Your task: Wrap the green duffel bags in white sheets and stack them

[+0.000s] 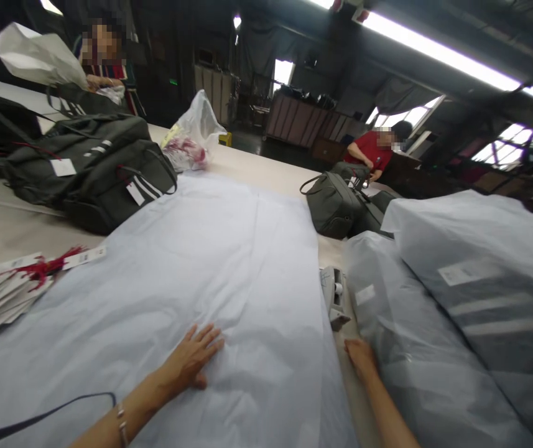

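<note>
My left hand (196,354) lies flat with fingers spread on a wide stack of translucent white plastic bags (219,267) covering the middle of the table. To the right, beside the stack's edge, my right hand (361,356) is closed; what it grips, if anything, is hidden. Just beyond that hand sits a grey tape dispenser (335,292). Dark duffel bags wrapped in clear plastic (471,298) stand close along my right forearm.
Several dark duffel bags (102,168) with white tags sit at the left. Paper tags with red strings (28,280) lie nearer me. A clear plastic bag (196,134) holds red items. More duffels (336,202) stand ahead, near a person in red (364,152); another person (107,78) handles plastic.
</note>
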Motion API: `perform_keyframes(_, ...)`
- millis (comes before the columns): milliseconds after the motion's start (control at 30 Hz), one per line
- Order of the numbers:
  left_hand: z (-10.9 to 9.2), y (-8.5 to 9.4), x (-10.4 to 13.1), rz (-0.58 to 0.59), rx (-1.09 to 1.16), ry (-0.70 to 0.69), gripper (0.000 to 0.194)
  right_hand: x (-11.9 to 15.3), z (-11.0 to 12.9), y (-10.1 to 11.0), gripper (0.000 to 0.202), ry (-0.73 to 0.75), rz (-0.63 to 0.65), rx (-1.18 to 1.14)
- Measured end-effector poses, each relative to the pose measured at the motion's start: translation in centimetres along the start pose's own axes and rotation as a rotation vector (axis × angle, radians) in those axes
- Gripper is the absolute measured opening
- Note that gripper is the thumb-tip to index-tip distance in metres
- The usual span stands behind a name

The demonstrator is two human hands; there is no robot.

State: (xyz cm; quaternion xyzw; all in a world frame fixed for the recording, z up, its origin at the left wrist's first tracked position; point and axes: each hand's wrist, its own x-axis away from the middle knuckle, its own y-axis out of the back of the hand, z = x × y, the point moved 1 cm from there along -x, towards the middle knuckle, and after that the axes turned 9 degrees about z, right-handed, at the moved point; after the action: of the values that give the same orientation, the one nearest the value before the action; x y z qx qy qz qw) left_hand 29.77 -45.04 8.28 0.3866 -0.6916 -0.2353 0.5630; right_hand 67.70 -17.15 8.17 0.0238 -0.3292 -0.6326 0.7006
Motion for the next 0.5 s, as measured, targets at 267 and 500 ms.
perform_keyframes(267, 0.1, 0.0, -0.2, 0.015, 0.064, 0.002, 0.099, 2.9, 8.5, -6.7, 0.04, 0.294, 0.295, 0.044)
perform_keyframes(500, 0.4, -0.1, -0.5, 0.077, 0.096, -0.009, 0.101, 0.9, 18.1, -21.9, 0.023, 0.358, 0.691, 0.196)
